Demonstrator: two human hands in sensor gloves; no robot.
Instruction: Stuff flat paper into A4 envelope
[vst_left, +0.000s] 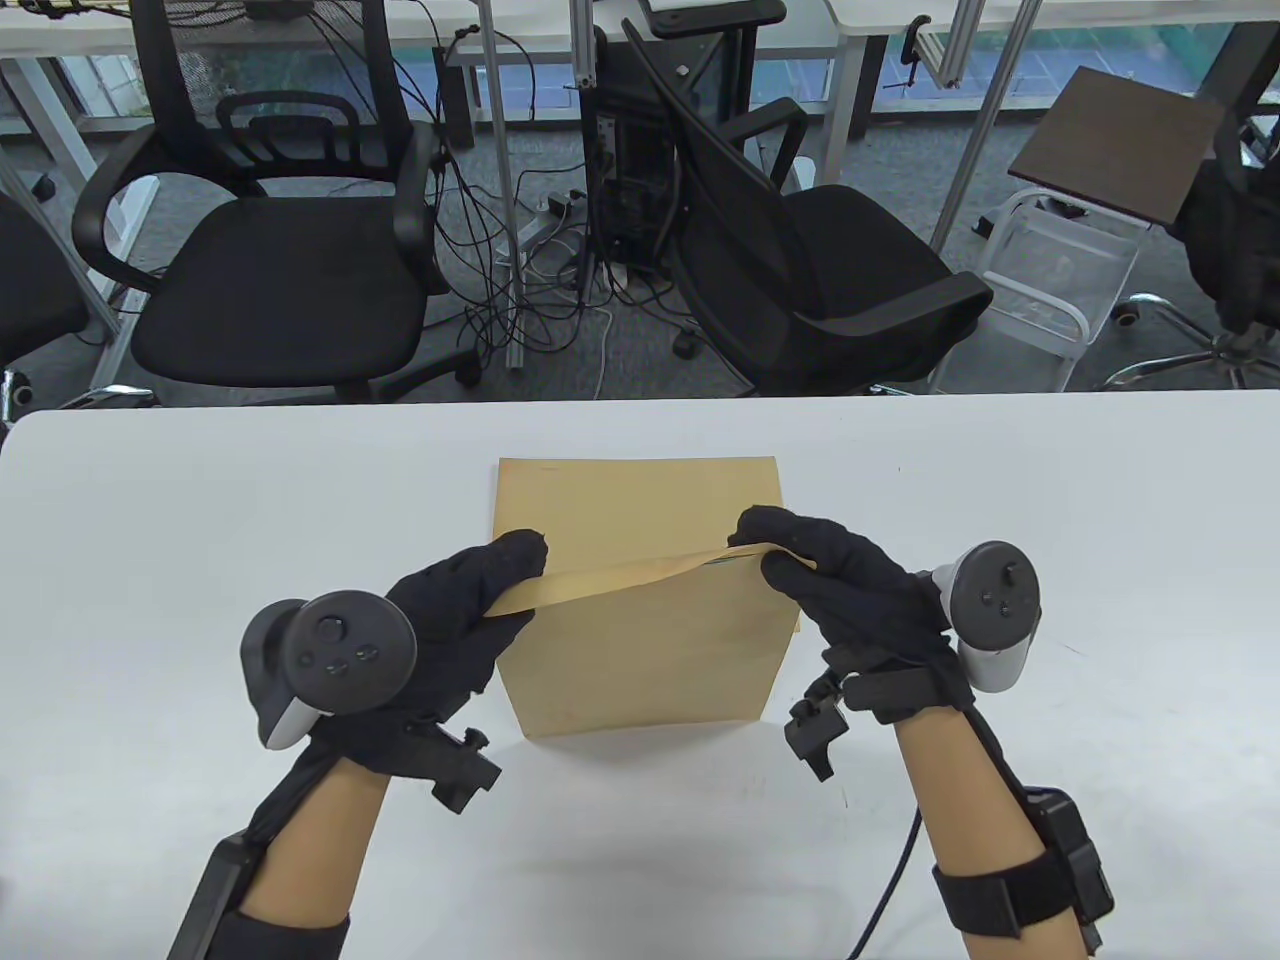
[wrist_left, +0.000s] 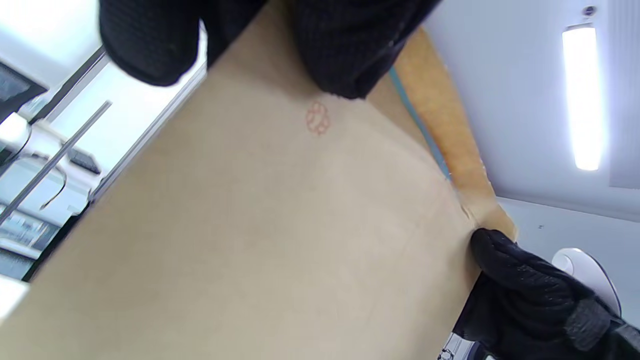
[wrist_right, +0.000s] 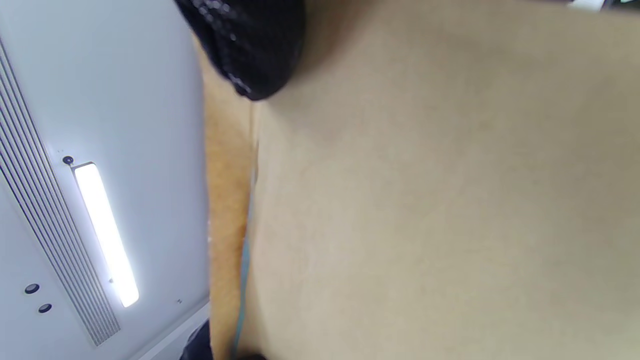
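White table (vst_left: 200, 520), hands gripping envelope (vst_left: 640, 640), ceiling light (wrist_right: 105, 235)

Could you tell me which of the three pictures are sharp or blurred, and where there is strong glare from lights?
Table view: sharp and evenly lit, soft shadows under the envelope and both hands. Left wrist view: envelope soft, left hand's fingers blurred, ceiling light overexposed. Right wrist view: close envelope lacks detail, right hand's fingertip blurred, ceiling light glares white.
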